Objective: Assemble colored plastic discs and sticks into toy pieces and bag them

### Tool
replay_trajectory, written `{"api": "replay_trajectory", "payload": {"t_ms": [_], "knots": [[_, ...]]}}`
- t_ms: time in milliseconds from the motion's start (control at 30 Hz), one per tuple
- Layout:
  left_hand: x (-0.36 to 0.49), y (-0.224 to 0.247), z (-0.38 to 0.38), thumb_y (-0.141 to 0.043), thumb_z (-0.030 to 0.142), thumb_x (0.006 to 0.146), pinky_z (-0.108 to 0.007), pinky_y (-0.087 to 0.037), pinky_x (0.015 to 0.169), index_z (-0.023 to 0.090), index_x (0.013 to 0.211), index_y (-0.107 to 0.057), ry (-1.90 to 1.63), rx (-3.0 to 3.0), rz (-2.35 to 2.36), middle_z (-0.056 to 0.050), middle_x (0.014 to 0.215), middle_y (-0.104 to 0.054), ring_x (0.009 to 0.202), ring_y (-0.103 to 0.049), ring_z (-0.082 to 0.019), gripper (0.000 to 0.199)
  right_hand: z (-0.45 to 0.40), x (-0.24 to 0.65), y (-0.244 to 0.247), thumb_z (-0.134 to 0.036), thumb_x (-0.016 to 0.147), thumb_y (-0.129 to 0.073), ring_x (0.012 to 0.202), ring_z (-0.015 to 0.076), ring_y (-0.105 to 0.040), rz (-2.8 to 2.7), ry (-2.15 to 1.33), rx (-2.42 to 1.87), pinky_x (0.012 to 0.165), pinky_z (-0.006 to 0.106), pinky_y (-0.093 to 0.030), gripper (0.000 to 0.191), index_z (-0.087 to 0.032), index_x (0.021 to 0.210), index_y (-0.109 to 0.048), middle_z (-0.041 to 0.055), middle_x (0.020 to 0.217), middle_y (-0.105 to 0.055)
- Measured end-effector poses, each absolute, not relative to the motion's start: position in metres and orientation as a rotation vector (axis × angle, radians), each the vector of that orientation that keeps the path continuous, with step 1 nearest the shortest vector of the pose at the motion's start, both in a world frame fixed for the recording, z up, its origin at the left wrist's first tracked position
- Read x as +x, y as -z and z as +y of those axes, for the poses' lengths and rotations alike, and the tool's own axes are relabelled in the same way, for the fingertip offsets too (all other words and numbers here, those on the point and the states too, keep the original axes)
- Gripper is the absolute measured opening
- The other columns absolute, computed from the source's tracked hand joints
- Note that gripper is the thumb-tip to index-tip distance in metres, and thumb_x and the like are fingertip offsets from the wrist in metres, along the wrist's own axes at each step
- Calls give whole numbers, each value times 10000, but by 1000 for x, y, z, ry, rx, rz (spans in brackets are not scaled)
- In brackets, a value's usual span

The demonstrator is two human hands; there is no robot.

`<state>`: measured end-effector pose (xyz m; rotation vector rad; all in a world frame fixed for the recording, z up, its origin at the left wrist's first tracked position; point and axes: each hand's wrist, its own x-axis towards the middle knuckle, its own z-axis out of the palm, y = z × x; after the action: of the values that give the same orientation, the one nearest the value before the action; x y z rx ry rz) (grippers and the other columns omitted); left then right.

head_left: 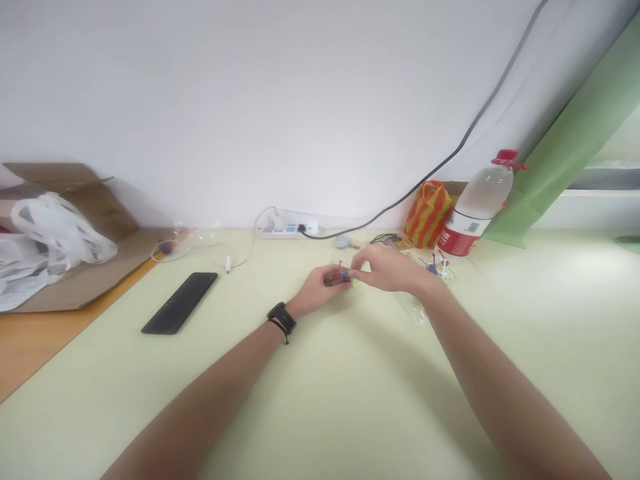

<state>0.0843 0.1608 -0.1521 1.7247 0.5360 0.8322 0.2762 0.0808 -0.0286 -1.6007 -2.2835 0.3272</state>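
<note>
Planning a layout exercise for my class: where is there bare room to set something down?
Bare tabletop lies between the left forearm and right forearm; another patch, right of the latter. Crowded: right of the right hand, where red-capped bottle, striped bag and small coloured pieces cluster.

White wall (240, 107) behind pale green tabletop (310, 400); green sheet (575, 137) right.

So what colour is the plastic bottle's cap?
The cap is red, best seen in the head view.
</note>
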Motion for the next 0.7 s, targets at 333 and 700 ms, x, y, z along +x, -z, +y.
{"api": "replay_trajectory", "payload": {"t_ms": [333,700], "knots": [[61,135,123,-792,488,840,-293,-506,684,155,1094,-801,-684,1646,642,-86,953,-756,813,-670,-206,419,37,292,42,-551,855,-743,853,195,-634,-1606,-569,-1290,740,327,-529,621,-274,1385,-578,83,1125,-675],[42,139,82,-709,466,931,-282,-521,662,192,1149,-749,-632,1596,623,-72,936,-748,712,-658,-166,353,21,258,128,-619,848,-726,670,158,-558,-1439,-1222,-1169,671,300,-449,438,-187,788,-691,-2,703,-623]]}}
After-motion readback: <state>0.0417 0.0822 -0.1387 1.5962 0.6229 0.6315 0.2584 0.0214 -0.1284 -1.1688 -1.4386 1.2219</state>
